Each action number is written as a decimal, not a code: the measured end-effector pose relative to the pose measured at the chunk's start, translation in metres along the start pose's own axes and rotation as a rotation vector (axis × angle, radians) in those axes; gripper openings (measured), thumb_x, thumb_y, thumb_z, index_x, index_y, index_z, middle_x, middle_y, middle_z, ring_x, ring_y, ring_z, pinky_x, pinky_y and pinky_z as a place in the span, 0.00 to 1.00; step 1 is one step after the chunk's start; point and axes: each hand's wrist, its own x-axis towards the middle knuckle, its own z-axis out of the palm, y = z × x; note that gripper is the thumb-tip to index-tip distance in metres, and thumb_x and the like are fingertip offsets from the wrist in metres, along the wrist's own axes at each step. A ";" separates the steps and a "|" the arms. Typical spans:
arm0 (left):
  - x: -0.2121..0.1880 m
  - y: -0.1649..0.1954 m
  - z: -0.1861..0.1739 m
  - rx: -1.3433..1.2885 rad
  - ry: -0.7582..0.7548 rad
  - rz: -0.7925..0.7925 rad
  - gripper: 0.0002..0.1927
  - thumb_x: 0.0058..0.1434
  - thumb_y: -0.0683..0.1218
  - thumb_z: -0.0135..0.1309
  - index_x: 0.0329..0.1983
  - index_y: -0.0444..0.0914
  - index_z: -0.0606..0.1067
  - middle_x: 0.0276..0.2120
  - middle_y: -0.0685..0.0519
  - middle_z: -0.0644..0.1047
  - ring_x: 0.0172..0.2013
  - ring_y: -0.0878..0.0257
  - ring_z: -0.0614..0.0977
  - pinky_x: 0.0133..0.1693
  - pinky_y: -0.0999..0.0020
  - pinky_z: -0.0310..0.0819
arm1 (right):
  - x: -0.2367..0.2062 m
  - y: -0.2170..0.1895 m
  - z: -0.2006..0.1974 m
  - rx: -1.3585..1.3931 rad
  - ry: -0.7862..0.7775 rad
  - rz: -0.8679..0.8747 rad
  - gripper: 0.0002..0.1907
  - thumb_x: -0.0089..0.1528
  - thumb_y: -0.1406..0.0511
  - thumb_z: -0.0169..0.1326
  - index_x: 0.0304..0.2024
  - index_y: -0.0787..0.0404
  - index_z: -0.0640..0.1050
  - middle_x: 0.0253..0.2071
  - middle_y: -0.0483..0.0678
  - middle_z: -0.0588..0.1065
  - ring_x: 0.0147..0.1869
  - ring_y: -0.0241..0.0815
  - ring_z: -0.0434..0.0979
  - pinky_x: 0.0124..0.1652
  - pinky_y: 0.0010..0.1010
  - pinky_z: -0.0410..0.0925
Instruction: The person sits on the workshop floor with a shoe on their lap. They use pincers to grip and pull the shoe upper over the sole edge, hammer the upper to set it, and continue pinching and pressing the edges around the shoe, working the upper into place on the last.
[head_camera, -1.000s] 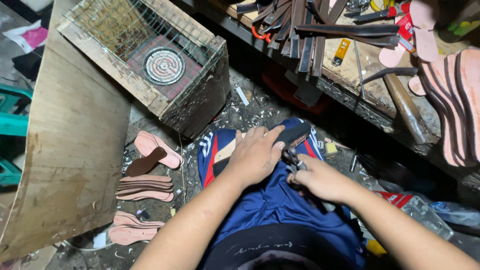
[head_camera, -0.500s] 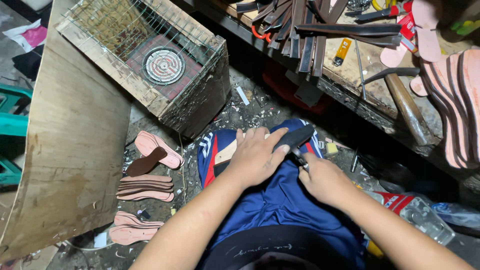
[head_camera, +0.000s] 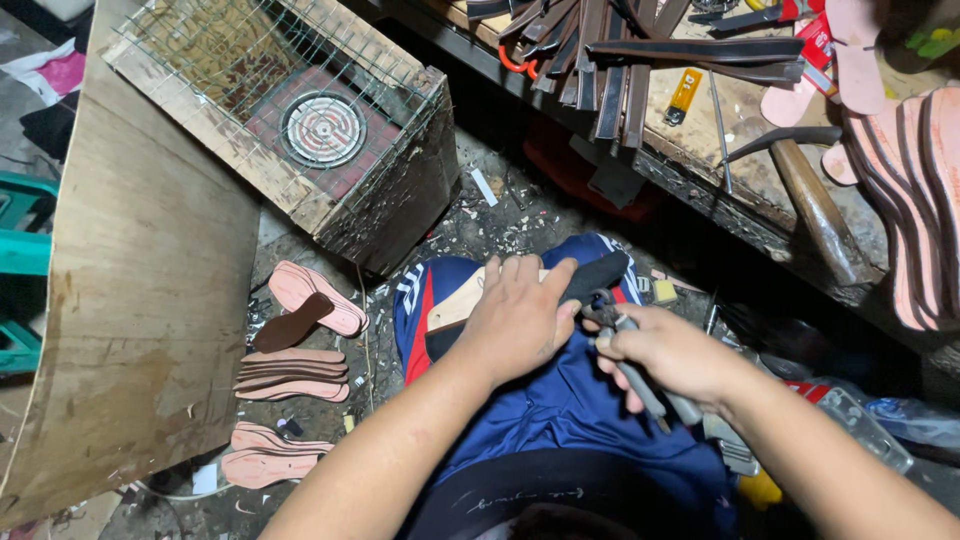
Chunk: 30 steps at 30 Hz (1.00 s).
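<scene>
My left hand (head_camera: 520, 315) presses down on a shoe piece (head_camera: 592, 276), tan underneath with a black upper part, which rests on my lap in blue shorts (head_camera: 560, 410). In my right hand (head_camera: 668, 355) is a metal plier-like tool (head_camera: 640, 378); its tip touches the black edge of the shoe piece just right of my left thumb. Much of the shoe piece is hidden under my left hand.
Pink insoles (head_camera: 300, 300) lie in stacks on the littered floor at left. A wooden box with wire mesh and a round heater coil (head_camera: 322, 130) stands beyond, beside a plywood board (head_camera: 140, 300). The workbench (head_camera: 760, 210) at right carries a hammer (head_camera: 820, 205), black straps and pink soles (head_camera: 920, 190).
My hands have stayed on the lap; the right hand with the tool shifted slightly along the black edge of the shoe piece.
</scene>
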 end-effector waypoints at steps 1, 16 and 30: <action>0.000 0.001 0.000 0.014 -0.001 0.009 0.28 0.63 0.54 0.51 0.64 0.38 0.70 0.44 0.40 0.74 0.51 0.42 0.73 0.61 0.36 0.56 | 0.001 0.003 0.002 -0.255 0.114 -0.092 0.19 0.65 0.63 0.52 0.58 0.63 0.73 0.41 0.61 0.78 0.38 0.57 0.78 0.39 0.49 0.72; 0.020 -0.011 0.002 -0.116 -0.098 -0.018 0.32 0.61 0.56 0.48 0.65 0.34 0.67 0.50 0.38 0.73 0.52 0.41 0.73 0.54 0.48 0.64 | -0.055 0.023 0.029 -1.107 0.186 -0.399 0.41 0.54 0.55 0.61 0.66 0.64 0.66 0.52 0.61 0.73 0.59 0.61 0.72 0.53 0.44 0.67; 0.028 0.001 0.007 -0.092 -0.124 -0.111 0.28 0.62 0.56 0.54 0.59 0.34 0.70 0.45 0.40 0.76 0.50 0.42 0.77 0.55 0.49 0.65 | -0.004 0.003 -0.178 -1.312 1.242 -0.385 0.28 0.66 0.55 0.62 0.58 0.70 0.76 0.44 0.66 0.74 0.53 0.66 0.75 0.50 0.53 0.69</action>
